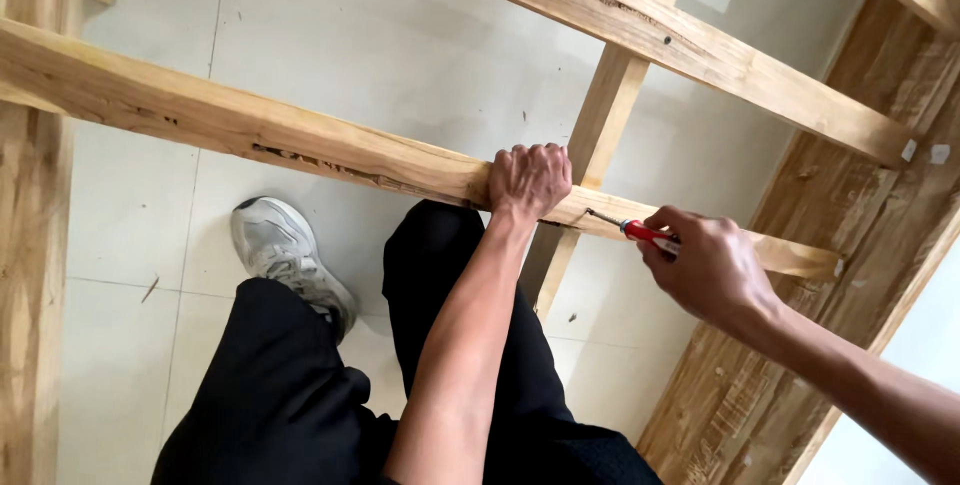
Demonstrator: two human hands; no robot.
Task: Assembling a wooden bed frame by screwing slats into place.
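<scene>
My left hand [528, 180] grips the near wooden slat [250, 130] of a frame, fingers curled over its top edge. My right hand [708, 265] holds a screwdriver [632, 229] with a red handle; its metal tip points left and touches the slat's side close to my left hand. The handle's rear is hidden inside my fist.
A second slat [700, 50] runs parallel farther away, with a thin cross piece [600, 125] between them. Thick side rails lie at the left [30, 275] and right [800, 325]. Below are pale floor tiles, my black trousers [290, 395] and a grey sneaker [285, 250].
</scene>
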